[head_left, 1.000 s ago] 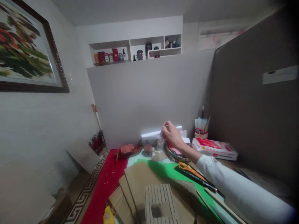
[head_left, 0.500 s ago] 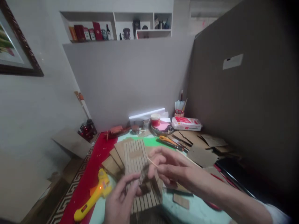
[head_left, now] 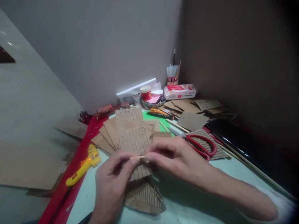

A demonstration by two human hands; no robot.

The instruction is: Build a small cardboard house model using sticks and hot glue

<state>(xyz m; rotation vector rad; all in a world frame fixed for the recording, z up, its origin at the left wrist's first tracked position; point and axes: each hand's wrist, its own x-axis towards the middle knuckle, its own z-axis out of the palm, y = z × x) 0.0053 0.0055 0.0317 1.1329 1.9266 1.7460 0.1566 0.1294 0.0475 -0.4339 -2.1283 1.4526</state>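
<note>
A short, thin wooden stick (head_left: 139,157) lies level between my hands. My left hand (head_left: 113,179) pinches its left end between thumb and forefinger. The thumb and fingers of my right hand (head_left: 171,155) close on its right end. Directly below and behind the fingers is a ridged corrugated cardboard piece (head_left: 133,140), partly covered by my hands. A curved corrugated cardboard part (head_left: 146,196) shows nearer to me, under it. To the right of my right hand lie red-handled scissors (head_left: 202,144), their blades pointing left.
A yellow glue gun (head_left: 85,165) lies on the left with its cord trailing forward. Fanned cardboard sheets (head_left: 105,135), a utility knife (head_left: 160,115) and a red paper cup (head_left: 146,93) are farther back. A black glossy device (head_left: 252,152) borders the right side.
My hands have come together, and my left hand now also grips the stick, which was in my right hand alone. The view has tilted down, and the scissors show fully.
</note>
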